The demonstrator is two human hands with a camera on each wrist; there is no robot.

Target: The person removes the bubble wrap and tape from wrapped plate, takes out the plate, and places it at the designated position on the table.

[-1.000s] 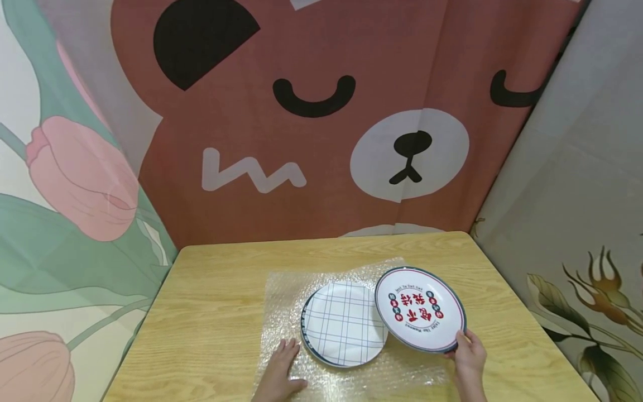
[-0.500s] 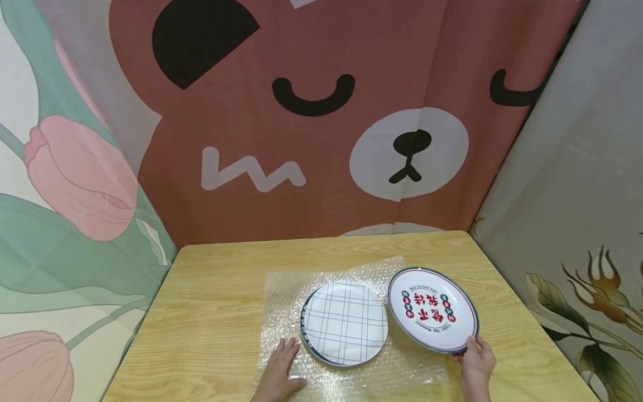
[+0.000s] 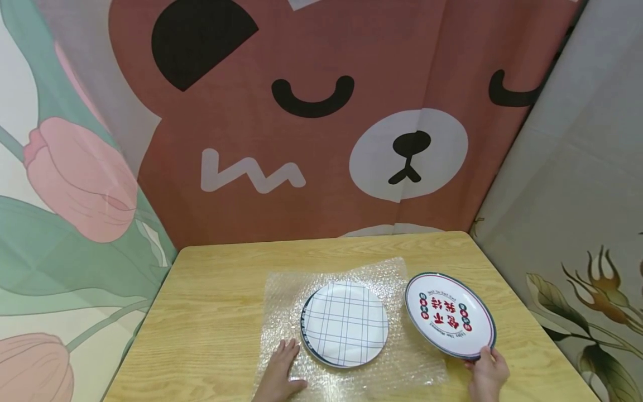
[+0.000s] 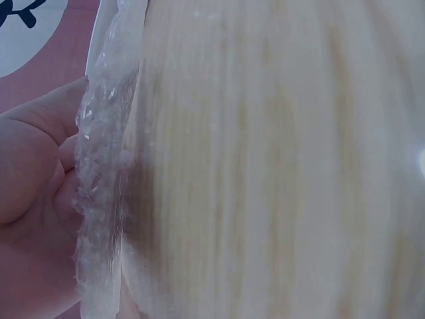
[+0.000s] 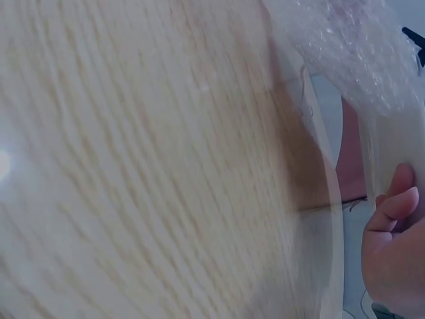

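My right hand pinches the near right rim of a white plate with red characters and a dark green rim. That plate is tilted, over the right side of the table. A white plate with a blue grid lies on a bubble wrap sheet; a dark patterned rim peeks out beneath its left edge. Left of these plates, my left hand rests on the wrap with fingers extended. In the left wrist view, the left hand is beside the wrap's edge. The right wrist view shows the right hand partly.
The wooden table spreads around the bubble wrap on all visible sides. A bear-print cloth hangs behind it. Printed curtains stand at the left and the right.
My right hand has carried the red-lettered plate rightward and slightly nearer, away from above the grid plate's edge. The left hand and the grid plate have stayed in place.
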